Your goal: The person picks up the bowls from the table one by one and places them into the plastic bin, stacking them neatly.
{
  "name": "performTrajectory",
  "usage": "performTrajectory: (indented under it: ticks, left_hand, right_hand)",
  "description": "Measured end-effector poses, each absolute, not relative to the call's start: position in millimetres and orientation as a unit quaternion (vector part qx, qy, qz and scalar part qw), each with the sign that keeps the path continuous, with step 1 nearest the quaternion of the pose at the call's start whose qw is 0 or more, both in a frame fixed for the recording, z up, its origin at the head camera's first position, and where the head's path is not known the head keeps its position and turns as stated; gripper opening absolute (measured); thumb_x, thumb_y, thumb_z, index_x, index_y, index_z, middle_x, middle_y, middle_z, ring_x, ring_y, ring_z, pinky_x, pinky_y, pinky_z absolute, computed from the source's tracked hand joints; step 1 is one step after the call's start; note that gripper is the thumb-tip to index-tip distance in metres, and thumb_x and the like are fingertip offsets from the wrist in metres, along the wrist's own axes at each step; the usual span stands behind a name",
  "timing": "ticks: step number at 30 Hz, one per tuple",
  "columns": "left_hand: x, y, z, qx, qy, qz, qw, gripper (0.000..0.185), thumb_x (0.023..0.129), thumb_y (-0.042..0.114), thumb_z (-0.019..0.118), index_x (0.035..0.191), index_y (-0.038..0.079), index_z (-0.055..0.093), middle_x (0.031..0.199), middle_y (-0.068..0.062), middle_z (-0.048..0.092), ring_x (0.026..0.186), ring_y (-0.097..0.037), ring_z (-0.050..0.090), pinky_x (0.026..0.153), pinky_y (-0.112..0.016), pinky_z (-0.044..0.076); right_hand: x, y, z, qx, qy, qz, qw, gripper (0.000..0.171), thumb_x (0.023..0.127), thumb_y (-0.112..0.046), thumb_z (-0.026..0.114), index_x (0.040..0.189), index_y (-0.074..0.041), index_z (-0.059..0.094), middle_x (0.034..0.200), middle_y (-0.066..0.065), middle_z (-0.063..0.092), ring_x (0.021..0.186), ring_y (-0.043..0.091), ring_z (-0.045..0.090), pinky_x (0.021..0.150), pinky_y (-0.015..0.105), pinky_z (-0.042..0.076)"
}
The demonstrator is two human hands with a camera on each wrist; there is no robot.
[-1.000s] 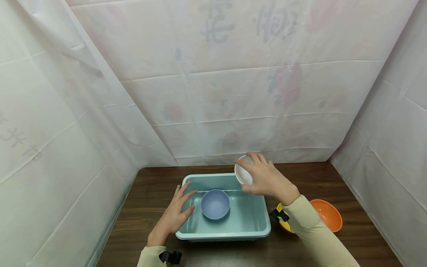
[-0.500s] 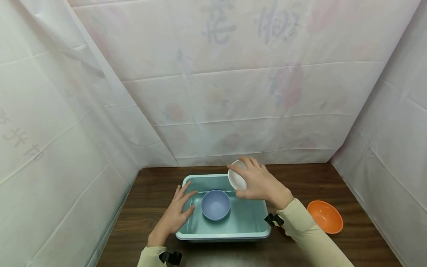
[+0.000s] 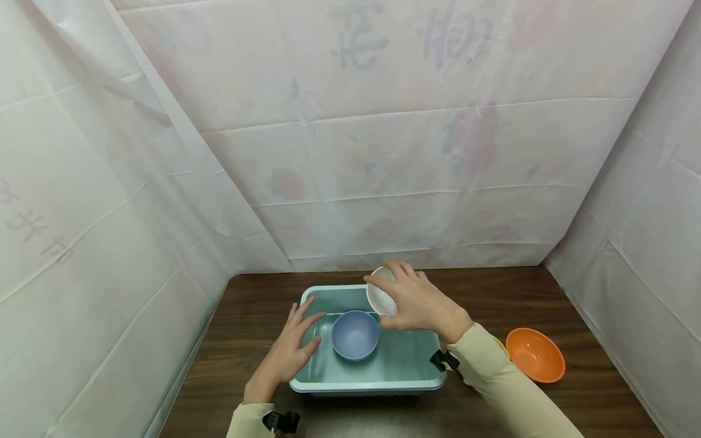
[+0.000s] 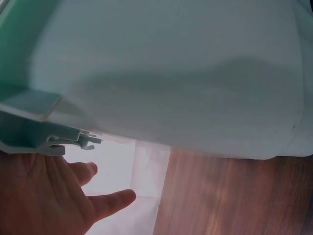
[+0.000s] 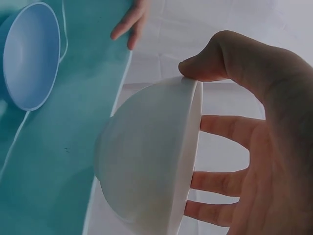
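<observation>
A teal plastic tub [image 3: 408,382] sits on the dark wooden table with a blue bowl [image 3: 354,334] [image 5: 30,56] upright inside it. My right hand [image 3: 417,298] grips a white bowl [image 3: 380,292] [image 5: 149,157] by its rim, tilted on edge, above the tub's back part just right of the blue bowl. My left hand [image 3: 290,348] rests with straight fingers on the tub's left rim; the left wrist view shows the tub's outer wall [image 4: 186,78] close up with the fingers [image 4: 110,200] spread below it.
An orange bowl [image 3: 534,354] stands on the table to the right of the tub, and a sliver of something yellow [image 3: 499,344] shows beside my right sleeve. White plastic sheeting [image 3: 350,152] walls in the table at the back and both sides.
My right hand has carried the white bowl leftward, from over the tub's back right corner to above its back middle. The left hand and the blue bowl have stayed put.
</observation>
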State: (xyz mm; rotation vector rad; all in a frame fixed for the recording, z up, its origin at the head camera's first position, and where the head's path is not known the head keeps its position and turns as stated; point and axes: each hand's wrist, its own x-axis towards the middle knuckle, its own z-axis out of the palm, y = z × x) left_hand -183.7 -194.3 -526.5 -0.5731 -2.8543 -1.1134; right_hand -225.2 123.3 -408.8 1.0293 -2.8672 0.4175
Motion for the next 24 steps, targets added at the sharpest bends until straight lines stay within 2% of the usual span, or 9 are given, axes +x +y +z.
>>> performTrajectory:
  ticks: [8, 20, 24]
  left_hand:
    - [-183.4, -193.5, -526.0, -0.178, -0.917, -0.356, 0.008, 0.048, 0.104, 0.03, 0.061, 0.149, 0.012, 0.055, 0.174, -0.005, 0.016, 0.158, -0.049, 0.001, 0.114, -0.08, 0.018]
    - [-183.4, -192.2, -523.8, -0.176, -0.919, -0.353, 0.009, 0.047, 0.104, 0.025, 0.062, 0.149, 0.014, 0.055, 0.174, -0.005, 0.016, 0.158, -0.047, 0.001, 0.115, -0.079, 0.018]
    - [-182.7, -193.2, -523.6, -0.173, -0.92, -0.352, 0.004, 0.047, 0.104, 0.026, 0.061, 0.149, 0.014, 0.055, 0.174, -0.005, 0.015, 0.158, -0.047, 0.0, 0.115, -0.079, 0.017]
  right_hand:
    - [-228.4, 116.0, -417.5, 0.36, -0.924, 0.126, 0.018, 0.073, 0.082, -0.041, 0.076, 0.15, -0.027, 0.053, 0.158, 0.016, 0.038, 0.142, 0.039, 0.04, 0.096, 0.064, 0.047]
    - [-228.7, 101.7, -428.9, 0.404, -0.911, 0.081, -0.003, 0.075, 0.082, -0.043, 0.076, 0.152, -0.031, 0.051, 0.16, 0.015, 0.038, 0.143, 0.037, 0.039, 0.095, 0.061, 0.048]
    - [-228.8, 96.6, -433.6, 0.421, -0.904, 0.077, -0.009, 0.075, 0.083, -0.043, 0.077, 0.152, -0.03, 0.051, 0.16, 0.017, 0.038, 0.144, 0.039, 0.039, 0.096, 0.064, 0.048]
